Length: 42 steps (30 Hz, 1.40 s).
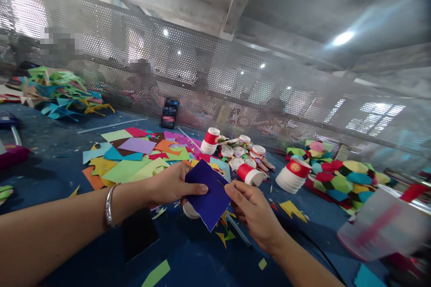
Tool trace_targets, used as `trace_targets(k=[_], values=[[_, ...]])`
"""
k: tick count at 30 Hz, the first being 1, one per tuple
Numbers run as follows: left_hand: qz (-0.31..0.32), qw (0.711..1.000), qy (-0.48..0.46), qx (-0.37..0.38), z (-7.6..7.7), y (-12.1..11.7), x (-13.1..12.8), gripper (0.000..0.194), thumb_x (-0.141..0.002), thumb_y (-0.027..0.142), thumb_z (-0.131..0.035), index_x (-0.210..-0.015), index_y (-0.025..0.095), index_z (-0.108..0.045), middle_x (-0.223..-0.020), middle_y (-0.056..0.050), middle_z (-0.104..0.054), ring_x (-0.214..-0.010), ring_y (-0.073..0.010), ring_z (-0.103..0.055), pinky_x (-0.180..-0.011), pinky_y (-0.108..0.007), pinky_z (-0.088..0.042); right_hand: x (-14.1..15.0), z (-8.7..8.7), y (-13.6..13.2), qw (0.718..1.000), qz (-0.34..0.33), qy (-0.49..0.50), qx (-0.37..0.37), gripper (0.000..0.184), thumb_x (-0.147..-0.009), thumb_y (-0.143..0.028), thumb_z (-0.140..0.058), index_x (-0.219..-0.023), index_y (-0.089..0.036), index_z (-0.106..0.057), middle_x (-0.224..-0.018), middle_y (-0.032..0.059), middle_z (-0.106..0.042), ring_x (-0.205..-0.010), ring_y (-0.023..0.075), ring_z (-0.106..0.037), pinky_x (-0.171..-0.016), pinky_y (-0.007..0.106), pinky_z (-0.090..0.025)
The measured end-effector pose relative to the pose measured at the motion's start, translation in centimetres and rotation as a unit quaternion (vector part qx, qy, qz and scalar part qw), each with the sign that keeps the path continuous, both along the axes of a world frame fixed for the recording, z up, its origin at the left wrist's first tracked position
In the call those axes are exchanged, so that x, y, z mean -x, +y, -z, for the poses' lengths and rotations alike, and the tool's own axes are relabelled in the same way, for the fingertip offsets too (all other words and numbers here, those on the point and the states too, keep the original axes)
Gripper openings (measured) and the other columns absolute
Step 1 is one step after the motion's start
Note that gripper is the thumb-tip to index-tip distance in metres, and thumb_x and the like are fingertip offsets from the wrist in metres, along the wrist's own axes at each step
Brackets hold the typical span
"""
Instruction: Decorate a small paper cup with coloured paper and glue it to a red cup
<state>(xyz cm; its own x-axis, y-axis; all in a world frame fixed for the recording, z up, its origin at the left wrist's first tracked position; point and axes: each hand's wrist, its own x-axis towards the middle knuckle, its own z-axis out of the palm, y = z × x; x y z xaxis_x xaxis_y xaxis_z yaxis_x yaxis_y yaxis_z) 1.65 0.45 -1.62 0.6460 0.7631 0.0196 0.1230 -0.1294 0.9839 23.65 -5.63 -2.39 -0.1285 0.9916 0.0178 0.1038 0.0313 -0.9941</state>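
My left hand [171,184] pinches the left edge of a dark blue paper sheet [208,195], thumb on top, above the blue table [188,251]. My right hand [252,208] grips the sheet's right edge with thumb and fingers. A white paper cup [190,210] shows partly under the sheet; I cannot tell which hand holds it. A silver bracelet [109,206] sits on my left wrist.
Loose coloured paper sheets [134,157] lie behind my hands. Red-and-white paper cups [292,175] and round lids [240,154] stand further back. A colourful paper patchwork [343,179] lies at right, a clear container [380,224] near right. A perforated metal screen [202,67] bounds the table; people sit beyond it.
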Motion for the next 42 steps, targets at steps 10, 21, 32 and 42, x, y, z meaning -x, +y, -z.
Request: trace_targets(k=[10, 21, 32, 42], values=[[-0.023, 0.998, -0.066, 0.009, -0.3, -1.1, -0.2, 0.04, -0.088, 0.05, -0.067, -0.11, 0.017, -0.063, -0.079, -0.003, -0.068, -0.061, -0.0128, -0.058, -0.048, -0.021, -0.044, -0.4, 0.1, 0.2, 1.0, 0.002, 0.02, -0.003, 0.047, -0.085, -0.058, -0.072, -0.072, -0.021, -0.048, -0.057, -0.0106, -0.027, -0.047, 0.0053, -0.016, -0.042, 0.022, -0.009], [0.029, 0.995, -0.094, 0.031, 0.7, -0.8, -1.0, 0.035, -0.091, 0.048, -0.065, -0.104, 0.016, -0.066, -0.078, -0.001, -0.062, -0.058, -0.0101, -0.054, -0.047, -0.02, -0.043, -0.2, 0.5, 0.2, 0.996, -0.002, 0.09, 0.011, 0.041, -0.082, -0.055, -0.077, -0.076, -0.017, -0.061, -0.067, -0.0035, -0.054, -0.059, 0.0104, -0.046, -0.058, 0.025, -0.038], [0.064, 0.993, -0.091, 0.04, -0.2, 0.0, -0.1, 0.029, -0.088, 0.044, -0.07, -0.095, 0.016, -0.069, -0.073, 0.001, -0.06, -0.056, -0.0079, -0.048, -0.046, -0.019, -0.034, 0.3, 0.1, -0.2, 0.99, -0.021, 0.128, 0.049, 0.043, -0.083, -0.053, -0.077, -0.073, -0.018, -0.055, -0.061, -0.0055, -0.048, -0.053, 0.0078, -0.039, -0.052, 0.022, -0.034], [-0.055, 0.981, -0.115, 0.15, -0.3, -1.4, -0.8, 0.039, -0.083, 0.052, -0.072, -0.094, 0.015, -0.067, -0.075, -0.001, -0.06, -0.054, -0.0075, -0.046, -0.044, -0.019, -0.029, 0.6, -0.4, -0.5, 0.99, 0.006, 0.123, 0.071, 0.046, -0.075, -0.058, -0.081, -0.075, -0.019, -0.057, -0.064, -0.0053, -0.047, -0.056, 0.0089, -0.04, -0.054, 0.022, -0.036]])
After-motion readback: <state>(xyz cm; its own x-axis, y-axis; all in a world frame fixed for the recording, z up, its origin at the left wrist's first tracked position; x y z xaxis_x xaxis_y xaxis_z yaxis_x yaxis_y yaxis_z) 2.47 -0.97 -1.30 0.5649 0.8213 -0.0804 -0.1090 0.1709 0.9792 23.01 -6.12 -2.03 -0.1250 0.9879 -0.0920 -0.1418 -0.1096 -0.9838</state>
